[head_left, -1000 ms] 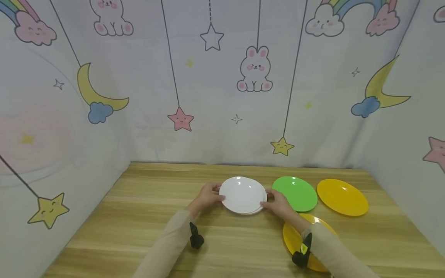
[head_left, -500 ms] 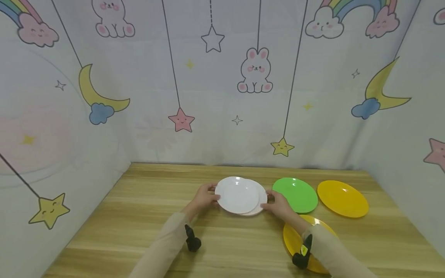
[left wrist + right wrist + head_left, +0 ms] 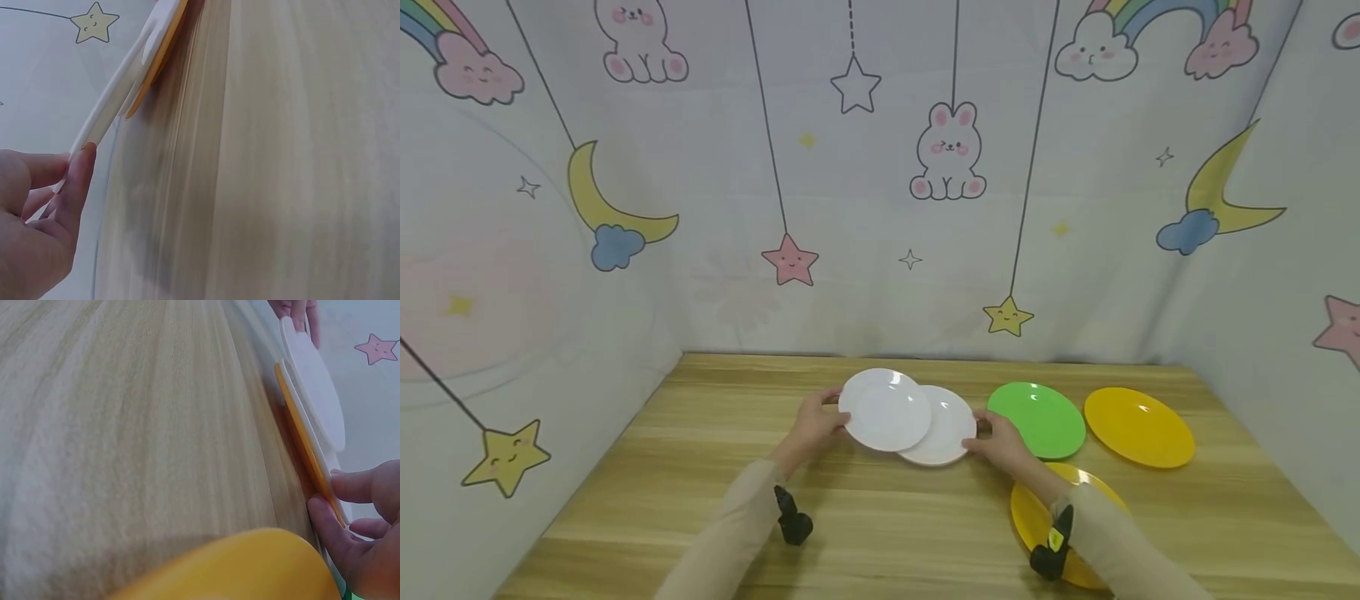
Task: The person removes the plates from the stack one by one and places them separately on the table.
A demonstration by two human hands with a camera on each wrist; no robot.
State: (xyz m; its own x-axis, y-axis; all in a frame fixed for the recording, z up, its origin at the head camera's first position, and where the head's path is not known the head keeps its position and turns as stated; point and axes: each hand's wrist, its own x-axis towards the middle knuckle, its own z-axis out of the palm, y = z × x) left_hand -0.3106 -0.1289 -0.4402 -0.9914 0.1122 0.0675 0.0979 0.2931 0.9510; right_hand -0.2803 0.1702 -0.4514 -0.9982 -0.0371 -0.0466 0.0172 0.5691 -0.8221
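Head view: finds wide room on the table (image 3: 625, 500) between its left edge and the left hand (image 3: 811, 427), and more toward the front edge. With that hand, pinches the left rim of the upper white plate (image 3: 880, 407) between thumb and fingers. Places that plate just right of those fingers, near the table's back edge; offers no long axis, being round. Overlaps, on its right side, the left part of the lower white plate (image 3: 953, 429); shows a gap at the left ends in the right wrist view, but cannot tell about contact farther right. Beneath the lower one, shows an orange layer (image 3: 301, 440), perhaps a separate plate. With the right hand (image 3: 1000, 437), pinches the lower plate's right rim. Seems freest leftward; meets the green plate (image 3: 1036, 419) just beside the right hand, the front yellow plate (image 3: 1030, 521) below the right sleeve (image 3: 1120, 542), and the rear yellow plate (image 3: 1138, 427) toward the table's back-right corner.
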